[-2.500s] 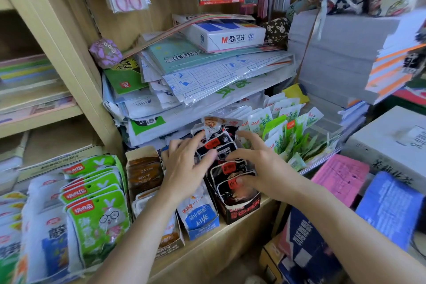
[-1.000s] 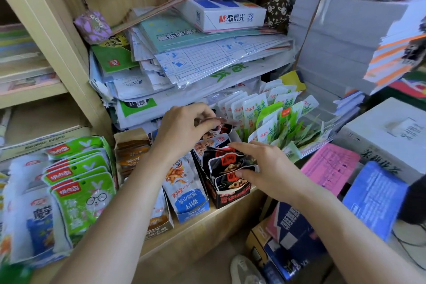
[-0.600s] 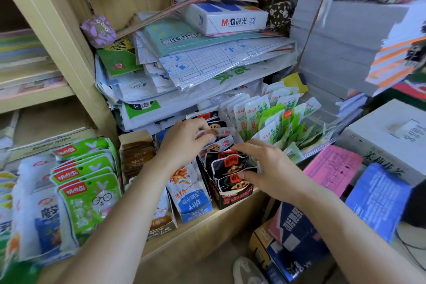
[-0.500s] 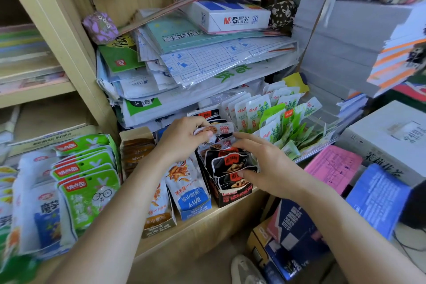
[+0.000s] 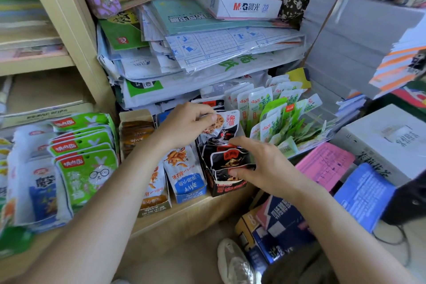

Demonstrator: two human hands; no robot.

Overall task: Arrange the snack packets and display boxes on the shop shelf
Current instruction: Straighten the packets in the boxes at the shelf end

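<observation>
We find both hands at the black display box (image 5: 227,185), which stands at the front edge of the wooden shelf (image 5: 184,217), between a blue-and-white box (image 5: 187,185) on its left and a fan of green packets (image 5: 276,122) on its right. Our left hand (image 5: 184,125) has its grip closed on a pale packet (image 5: 228,122) printed with lotus-root slices. Thumb and fingertips pinch its upper left edge at the back of the box, under the overhanging stationery stack (image 5: 219,53). Our right hand (image 5: 265,163) has its grip clamped on the dark packets (image 5: 228,159) at the front of the row, forefinger across their tops and thumb low against the foremost face. We judge these sachets to be light, limp and glossy. The foil will likely slide under a loose touch and buckle if pushed from the middle, so the sealed top margin, flatter and stiffer than the filled belly, is the best place to hold them. The cardboard box looks thin, so we would steady it by a side wall rather than lean on its low front lip. Packets standing on edge will probably topple like cards when let go, so the right hand's bracing matters while the pale one is seated behind them.
</observation>
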